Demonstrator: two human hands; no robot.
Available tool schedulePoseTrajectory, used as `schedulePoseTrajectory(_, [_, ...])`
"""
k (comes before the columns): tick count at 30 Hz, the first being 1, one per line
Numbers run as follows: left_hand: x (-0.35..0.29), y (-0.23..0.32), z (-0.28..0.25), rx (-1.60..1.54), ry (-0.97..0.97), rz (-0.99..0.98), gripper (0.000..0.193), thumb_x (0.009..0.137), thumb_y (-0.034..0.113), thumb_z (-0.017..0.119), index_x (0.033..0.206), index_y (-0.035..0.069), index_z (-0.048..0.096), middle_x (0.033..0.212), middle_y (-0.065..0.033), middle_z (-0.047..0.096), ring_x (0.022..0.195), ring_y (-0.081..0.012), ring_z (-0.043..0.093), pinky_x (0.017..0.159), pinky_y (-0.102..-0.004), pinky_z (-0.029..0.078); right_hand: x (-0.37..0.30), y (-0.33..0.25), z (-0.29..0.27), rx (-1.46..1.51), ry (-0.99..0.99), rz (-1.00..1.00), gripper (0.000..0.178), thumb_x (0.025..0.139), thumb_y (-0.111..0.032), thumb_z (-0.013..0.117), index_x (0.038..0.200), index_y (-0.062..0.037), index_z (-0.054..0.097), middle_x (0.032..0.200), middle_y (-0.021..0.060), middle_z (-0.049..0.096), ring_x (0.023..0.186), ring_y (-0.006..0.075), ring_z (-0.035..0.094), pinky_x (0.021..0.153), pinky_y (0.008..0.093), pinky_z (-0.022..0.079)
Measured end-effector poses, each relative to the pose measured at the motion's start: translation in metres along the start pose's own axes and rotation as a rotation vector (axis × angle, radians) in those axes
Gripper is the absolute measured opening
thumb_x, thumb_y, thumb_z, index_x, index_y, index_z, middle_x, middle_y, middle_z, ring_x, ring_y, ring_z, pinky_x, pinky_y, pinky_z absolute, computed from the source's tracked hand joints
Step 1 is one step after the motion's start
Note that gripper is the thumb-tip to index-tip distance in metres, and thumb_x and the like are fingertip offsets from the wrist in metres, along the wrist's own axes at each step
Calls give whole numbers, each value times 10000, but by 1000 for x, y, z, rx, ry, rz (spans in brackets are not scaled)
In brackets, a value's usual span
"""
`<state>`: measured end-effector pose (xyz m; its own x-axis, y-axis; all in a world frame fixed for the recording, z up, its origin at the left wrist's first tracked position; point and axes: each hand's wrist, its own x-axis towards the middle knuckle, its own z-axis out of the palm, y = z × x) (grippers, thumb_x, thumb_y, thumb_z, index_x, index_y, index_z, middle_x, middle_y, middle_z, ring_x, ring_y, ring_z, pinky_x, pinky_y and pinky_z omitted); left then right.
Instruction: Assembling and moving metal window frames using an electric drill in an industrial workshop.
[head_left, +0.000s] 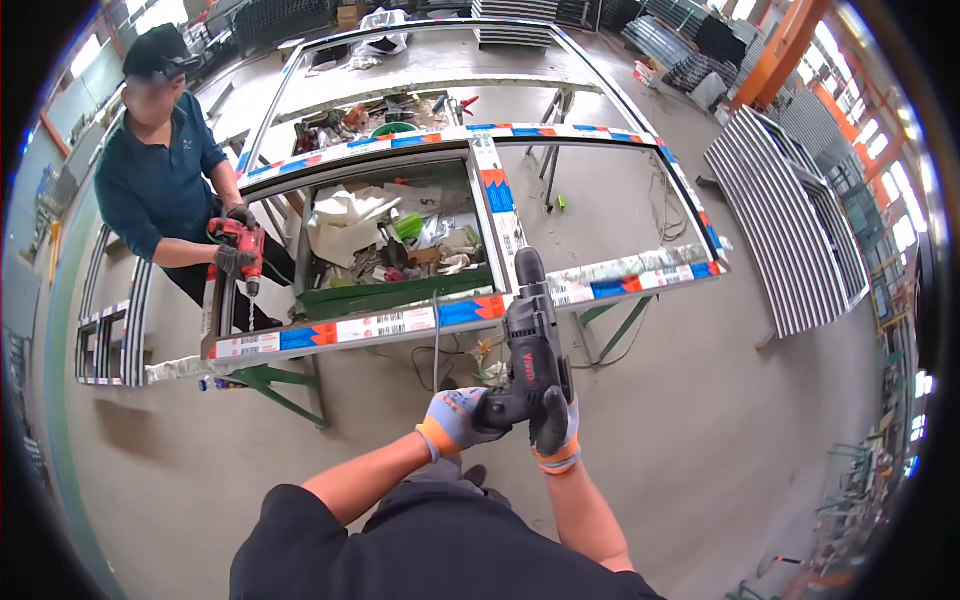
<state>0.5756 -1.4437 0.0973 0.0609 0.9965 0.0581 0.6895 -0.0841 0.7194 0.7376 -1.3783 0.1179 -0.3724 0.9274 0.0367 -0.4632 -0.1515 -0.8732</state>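
A black power drill is held in front of my body, its chuck toward the large metal frame. My left hand, in a grey glove with an orange cuff, is closed around the rear of the drill. My right hand, in a similar glove with dark fingers, grips the drill's right side near its base. The chuck end overlaps the frame's near rail in the view; whether a bit touches the metal, I cannot tell. Protective tape in blue, red and white covers the frame's bars.
At the left, a person in gloves works a red drill at the frame's corner. Green trestles support the frame. Under it stands a green bin full of scraps. Stacked metal panels lean at the right; a cable hangs near my left hand.
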Motion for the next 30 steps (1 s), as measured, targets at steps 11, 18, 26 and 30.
schedulePoseTrajectory(11, [167,-154,-71,273,80,-372,490,735,516,721,996,108,652,897,-125,691,840,-315,671,748,-415,521,236,43,-122,-727,302,-51,566,916,-322,644,1316,48,491,1162,122,617,1109,203,556,994,336,415])
schedulePoseTrajectory(18, [225,-269,-77,380,-176,-575,647,802,648,580,1091,74,649,1012,-135,708,936,-276,686,823,-361,528,282,92,-178,-1924,229,21,428,862,-361,637,1182,-78,607,1120,139,639,1075,329,563,982,421,387])
schedulePoseTrajectory(26, [289,-339,-51,403,-289,-623,465,845,458,580,1082,62,640,1055,-142,694,990,-252,673,871,-342,504,288,99,-174,-1924,238,53,282,877,-272,601,1102,-109,649,1069,83,658,1046,269,579,985,401,368])
schedulePoseTrajectory(30, [319,-376,-4,459,-147,-586,434,858,423,536,1069,65,657,1050,-123,695,1004,-242,666,858,-339,503,289,99,-169,-1917,203,35,248,876,-243,595,1073,-109,663,1018,94,660,1009,284,579,965,407,378])
